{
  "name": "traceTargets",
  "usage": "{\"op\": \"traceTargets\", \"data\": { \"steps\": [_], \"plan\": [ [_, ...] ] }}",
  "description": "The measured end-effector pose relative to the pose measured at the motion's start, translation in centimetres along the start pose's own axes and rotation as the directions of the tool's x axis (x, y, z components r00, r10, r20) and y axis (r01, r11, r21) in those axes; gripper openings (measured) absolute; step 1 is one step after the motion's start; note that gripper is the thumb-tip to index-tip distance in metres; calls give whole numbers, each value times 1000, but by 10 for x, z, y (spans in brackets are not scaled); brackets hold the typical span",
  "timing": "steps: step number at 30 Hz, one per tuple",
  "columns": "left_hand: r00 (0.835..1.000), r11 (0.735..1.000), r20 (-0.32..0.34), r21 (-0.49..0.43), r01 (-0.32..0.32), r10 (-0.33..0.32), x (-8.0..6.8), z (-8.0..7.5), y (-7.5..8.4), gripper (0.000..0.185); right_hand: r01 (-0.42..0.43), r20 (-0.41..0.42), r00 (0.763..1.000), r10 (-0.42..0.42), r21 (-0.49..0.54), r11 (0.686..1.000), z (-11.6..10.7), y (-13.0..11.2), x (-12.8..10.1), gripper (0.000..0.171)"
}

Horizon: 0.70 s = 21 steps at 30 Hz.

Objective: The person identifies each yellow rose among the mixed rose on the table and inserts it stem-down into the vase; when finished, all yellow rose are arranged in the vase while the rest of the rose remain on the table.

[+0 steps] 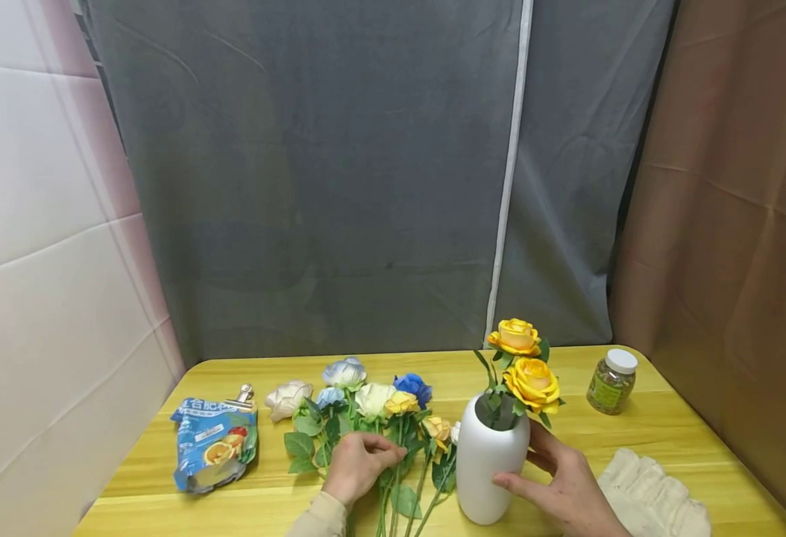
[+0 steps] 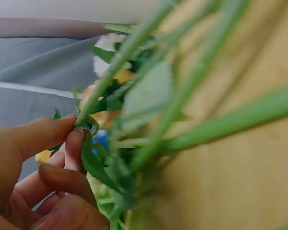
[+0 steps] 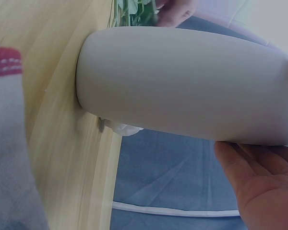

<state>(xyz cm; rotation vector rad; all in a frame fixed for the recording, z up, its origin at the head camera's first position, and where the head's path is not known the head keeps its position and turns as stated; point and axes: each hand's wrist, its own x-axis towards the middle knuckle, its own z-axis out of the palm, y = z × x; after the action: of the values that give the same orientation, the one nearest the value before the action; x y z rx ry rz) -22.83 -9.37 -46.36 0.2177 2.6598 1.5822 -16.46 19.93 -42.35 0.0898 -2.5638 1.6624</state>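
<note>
My left hand (image 1: 364, 464) pinches a green flower stem (image 2: 122, 55) between thumb and forefinger, with a small leaf hanging just below the fingertips. Around it lies a bunch of artificial flowers (image 1: 373, 400) in white, pale blue, blue and yellow, their stems pointing toward me. To the right a white vase (image 1: 487, 470) stands upright on the table, and two yellow roses (image 1: 532, 384) rise out of its mouth. My right hand (image 1: 563, 481) holds the vase from its right side, thumb on the near face and fingers round the back.
A blue printed bag (image 1: 212, 447) with a metal clip (image 1: 244, 395) sits at the left of the wooden table (image 1: 134, 485). Back right is a jar with a white lid (image 1: 611, 382). An off-white knitted glove (image 1: 651, 496) lies right of my right hand. Grey curtains (image 1: 332, 186) hang behind.
</note>
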Motion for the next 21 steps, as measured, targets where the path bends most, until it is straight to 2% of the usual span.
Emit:
{"op": "traceTargets", "data": {
  "steps": [4,10,17,21],
  "plan": [
    [1000,999,-14,-51,6,-7,-2,-7,8,21,4,1,1000,-4,-6,1000,0,0,0,75],
    [998,997,-40,-62,-41,39,-5,-12,18,19,-24,-3,1000,24,-27,999,0,0,-1,78],
    [997,987,-71,-160,-7,-4,-8,-20,37,22,-6,-3,1000,6,-39,999,-1,0,-1,78],
    [994,978,-109,-210,-14,-9,-10,-26,48,21,7,-5,1000,-7,-44,999,-1,0,-1,77]
  ]
}}
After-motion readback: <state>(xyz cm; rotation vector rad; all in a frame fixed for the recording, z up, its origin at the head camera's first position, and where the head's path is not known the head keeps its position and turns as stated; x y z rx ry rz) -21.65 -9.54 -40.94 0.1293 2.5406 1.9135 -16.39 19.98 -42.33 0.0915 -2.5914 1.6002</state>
